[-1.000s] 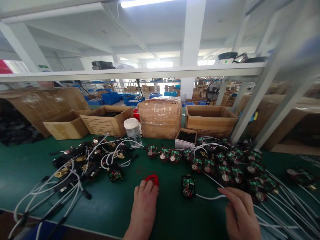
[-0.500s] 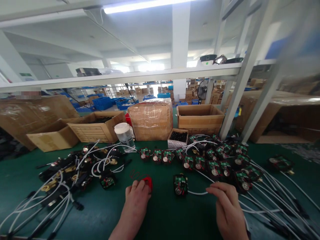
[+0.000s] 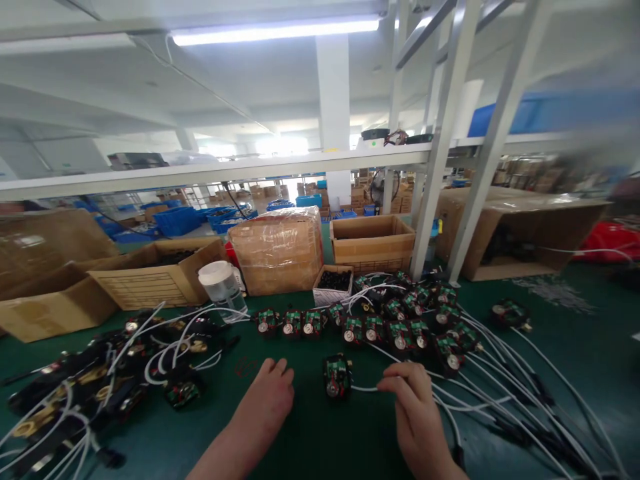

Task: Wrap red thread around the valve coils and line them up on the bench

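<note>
My left hand [image 3: 267, 400] rests on the green mat [image 3: 310, 440], knuckles up and fingers held together and bent down; whatever lies under the fingertips is hidden. My right hand [image 3: 413, 407] pinches a white cable [image 3: 367, 389] between thumb and fingers. That cable runs to a small black module with a green circuit board [image 3: 337, 377], which lies between my two hands. A row of similar modules [image 3: 350, 327] lies just beyond it.
A tangle of black and brass parts with white cables [image 3: 100, 380] lies at the left. More modules and cables [image 3: 500, 387] spread right. A lidded plastic jar [image 3: 223, 290], a small box of black parts [image 3: 333, 285] and cardboard boxes [image 3: 373, 241] stand behind, beside metal rack posts [image 3: 435, 173].
The view has swung to the right. The red piece seen at my left fingertips is now covered by the hand. My right hand has slid along the white cable toward the module.
</note>
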`<state>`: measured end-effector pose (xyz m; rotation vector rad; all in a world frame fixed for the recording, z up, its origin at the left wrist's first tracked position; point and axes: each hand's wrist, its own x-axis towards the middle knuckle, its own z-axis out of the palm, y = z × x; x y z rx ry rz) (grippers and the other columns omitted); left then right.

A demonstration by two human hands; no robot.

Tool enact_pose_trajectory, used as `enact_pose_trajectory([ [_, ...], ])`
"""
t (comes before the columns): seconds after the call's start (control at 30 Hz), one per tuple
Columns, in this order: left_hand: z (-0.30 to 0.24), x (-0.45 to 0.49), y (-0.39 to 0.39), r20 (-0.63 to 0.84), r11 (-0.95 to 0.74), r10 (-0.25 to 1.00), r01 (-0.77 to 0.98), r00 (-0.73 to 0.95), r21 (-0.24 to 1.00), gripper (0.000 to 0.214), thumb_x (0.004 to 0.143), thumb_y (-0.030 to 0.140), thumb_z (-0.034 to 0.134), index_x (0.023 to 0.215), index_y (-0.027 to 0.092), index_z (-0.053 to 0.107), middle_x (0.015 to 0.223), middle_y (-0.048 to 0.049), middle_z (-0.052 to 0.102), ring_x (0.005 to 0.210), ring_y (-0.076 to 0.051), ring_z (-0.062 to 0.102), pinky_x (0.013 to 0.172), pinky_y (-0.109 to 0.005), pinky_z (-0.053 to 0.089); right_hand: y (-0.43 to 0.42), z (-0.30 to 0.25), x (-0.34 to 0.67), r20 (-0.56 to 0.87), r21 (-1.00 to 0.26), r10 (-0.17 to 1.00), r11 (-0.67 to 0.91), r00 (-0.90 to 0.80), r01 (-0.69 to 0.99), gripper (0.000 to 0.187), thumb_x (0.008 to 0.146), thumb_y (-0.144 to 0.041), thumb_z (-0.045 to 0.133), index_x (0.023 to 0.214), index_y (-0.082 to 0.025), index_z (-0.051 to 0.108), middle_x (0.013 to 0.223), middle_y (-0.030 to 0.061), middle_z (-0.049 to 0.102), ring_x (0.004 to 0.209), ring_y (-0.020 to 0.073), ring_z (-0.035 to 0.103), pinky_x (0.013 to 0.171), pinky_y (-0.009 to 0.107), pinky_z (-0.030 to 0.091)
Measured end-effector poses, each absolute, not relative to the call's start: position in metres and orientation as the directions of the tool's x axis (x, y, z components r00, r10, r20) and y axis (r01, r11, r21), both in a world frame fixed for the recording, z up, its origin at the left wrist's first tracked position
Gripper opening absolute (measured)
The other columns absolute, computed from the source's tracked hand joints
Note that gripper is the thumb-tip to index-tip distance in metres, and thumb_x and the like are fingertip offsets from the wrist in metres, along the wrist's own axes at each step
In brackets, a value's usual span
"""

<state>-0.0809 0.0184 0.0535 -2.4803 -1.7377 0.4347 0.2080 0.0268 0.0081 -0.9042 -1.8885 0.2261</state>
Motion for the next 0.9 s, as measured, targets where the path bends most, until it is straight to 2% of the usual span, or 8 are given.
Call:
enact_pose_trajectory([
  [0.13,0.059,-0.086,0.021,-0.145,-0.358,0.931,0.913,0.334,-0.195,0.017,0.077,0.009,0.063,0.085,0.016,0.076,0.102,-0.0148,0.071,0.109,-0.033,0.058,0.094,-0.048,0.038,0.029,0.008,0.203,0.704,-0.520,0.675,0.702,-0.221,0.486,0.031,0.092,-0.004,0.035,0.098,-0.022,0.060,0.106,0.0083,0.054,0.095,0.0254,0.052,0.079,0.040,0.042],
  [0.23,0.071,-0.098,0.019,-0.033,-0.259,0.966,0.963,0.258,-0.075,0.023,0.076,0.007,0.052,0.080,0.019,0.070,0.094,-0.0078,0.067,0.097,-0.027,0.059,0.088,-0.043,0.037,0.030,0.010,0.203,0.710,-0.521,0.670,0.707,-0.217,0.479,0.031,0.092,-0.004,0.036,0.097,-0.022,0.061,0.104,0.0081,0.055,0.093,0.0250,0.053,0.077,0.039,0.043],
  [0.27,0.076,-0.103,0.019,-0.003,-0.213,0.977,0.977,0.213,0.004,0.023,0.075,0.007,0.049,0.075,0.020,0.067,0.090,-0.0052,0.065,0.092,-0.024,0.058,0.084,-0.040,0.037,0.030,0.011,0.203,0.706,-0.525,0.674,0.705,-0.219,0.477,0.031,0.092,-0.005,0.036,0.097,-0.022,0.061,0.104,0.0081,0.056,0.093,0.0250,0.054,0.077,0.039,0.043],
  [0.33,0.088,-0.114,0.019,0.020,-0.091,0.996,0.953,0.089,0.287,0.015,0.071,0.011,0.050,0.067,0.021,0.061,0.083,-0.0012,0.059,0.084,-0.021,0.055,0.077,-0.034,0.036,0.031,0.014,0.204,0.693,-0.540,0.687,0.697,-0.221,0.472,0.030,0.092,-0.005,0.036,0.096,-0.022,0.062,0.104,0.0082,0.057,0.094,0.0253,0.054,0.076,0.039,0.044],
  [0.4,0.100,-0.125,0.020,-0.014,0.028,1.000,0.815,-0.025,0.579,0.005,0.066,0.018,0.055,0.064,0.022,0.057,0.077,0.0015,0.055,0.077,-0.019,0.051,0.072,-0.030,0.036,0.031,0.017,0.203,0.674,-0.562,0.704,0.684,-0.222,0.465,0.030,0.091,-0.005,0.037,0.096,-0.022,0.062,0.104,0.0081,0.057,0.095,0.0258,0.054,0.077,0.039,0.044],
  [0.47,0.109,-0.137,0.021,-0.058,0.101,0.995,0.663,-0.087,0.742,0.003,0.065,0.025,0.054,0.065,0.022,0.056,0.071,0.0030,0.052,0.072,-0.018,0.049,0.068,-0.028,0.037,0.031,0.018,0.202,0.661,-0.582,0.717,0.676,-0.220,0.453,0.031,0.090,-0.005,0.037,0.096,-0.022,0.061,0.104,0.0077,0.057,0.097,0.0261,0.054,0.078,0.040,0.044],
  [0.7,0.125,-0.164,0.017,-0.025,0.081,0.990,0.411,-0.142,0.908,0.009,0.066,0.029,0.047,0.070,0.021,0.048,0.070,0.0027,0.046,0.068,-0.015,0.046,0.067,-0.027,0.045,0.032,0.019,0.196,0.644,-0.600,0.728,0.672,-0.235,0.434,0.031,0.088,-0.005,0.039,0.098,-0.025,0.061,0.105,0.0070,0.057,0.098,0.0269,0.054,0.079,0.041,0.046],
  [0.9,0.140,-0.170,0.011,-0.025,0.089,0.990,0.488,-0.136,0.868,0.017,0.072,0.037,0.051,0.072,0.020,0.054,0.069,0.0022,0.052,0.069,-0.016,0.050,0.068,-0.028,0.045,0.034,0.029,0.186,0.647,-0.591,0.721,0.679,-0.247,0.436,0.030,0.089,-0.008,0.041,0.102,-0.024,0.062,0.105,0.0090,0.059,0.098,0.0281,0.056,0.080,0.042,0.048],
])
